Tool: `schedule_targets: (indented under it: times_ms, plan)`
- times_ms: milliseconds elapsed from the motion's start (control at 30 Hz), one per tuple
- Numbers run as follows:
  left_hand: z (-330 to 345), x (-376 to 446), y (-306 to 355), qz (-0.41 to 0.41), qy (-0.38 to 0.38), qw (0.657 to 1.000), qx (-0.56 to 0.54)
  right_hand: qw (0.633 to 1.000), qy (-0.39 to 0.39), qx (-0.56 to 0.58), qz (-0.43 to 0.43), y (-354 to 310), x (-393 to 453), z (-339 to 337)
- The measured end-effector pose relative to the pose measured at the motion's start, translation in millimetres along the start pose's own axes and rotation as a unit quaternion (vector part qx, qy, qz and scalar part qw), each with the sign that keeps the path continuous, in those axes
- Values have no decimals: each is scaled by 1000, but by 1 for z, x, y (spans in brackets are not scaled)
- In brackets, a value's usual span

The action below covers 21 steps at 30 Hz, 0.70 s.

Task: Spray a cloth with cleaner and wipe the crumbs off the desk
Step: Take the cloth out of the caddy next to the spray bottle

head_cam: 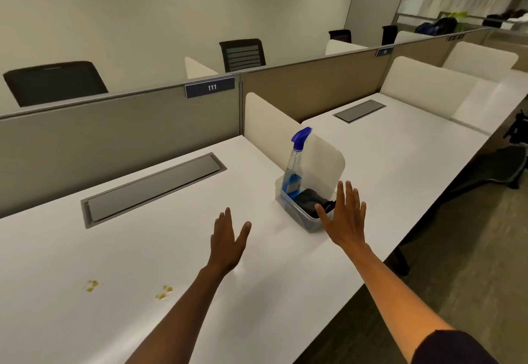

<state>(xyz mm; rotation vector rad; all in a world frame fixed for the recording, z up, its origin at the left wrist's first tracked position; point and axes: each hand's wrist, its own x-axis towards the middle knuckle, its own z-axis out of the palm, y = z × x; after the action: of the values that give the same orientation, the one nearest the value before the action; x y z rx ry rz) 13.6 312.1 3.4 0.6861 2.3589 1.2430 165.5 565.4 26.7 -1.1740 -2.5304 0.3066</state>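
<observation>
A clear spray bottle (295, 163) with a blue trigger head and blue liquid stands in a clear plastic bin (307, 225) on the white desk (160, 249). A dark folded cloth (310, 199) lies in the bin beside the bottle. Two small piles of yellow crumbs (92, 285) (164, 292) sit on the desk at the lower left. My left hand (227, 239) hovers flat and open over the desk, left of the bin. My right hand (344, 215) is open with fingers spread, just in front of the bin's near right corner, holding nothing.
A grey cable flap (153, 188) is set into the desk behind my hands. A beige partition (120, 132) with a "111" label runs along the back. A cream divider (271, 118) separates the neighbouring desk (400, 146). Dark office chairs stand beyond the partition and at the right.
</observation>
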Motion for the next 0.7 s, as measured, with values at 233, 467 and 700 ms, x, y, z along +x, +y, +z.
schedule_targets:
  times_ms: [233, 467, 700]
  plan:
    - [57, 44, 38, -67, -14, 994, -83, 997, -43, 24, -51, 15, 60, 24]
    - [108, 87, 75, -207, -30, 959, -192, 985, -144, -15, -97, 24, 109, 52]
    - [159, 99, 94, -292, -24, 911, -291, 950, -265, -109, -127, 23, 126, 80]
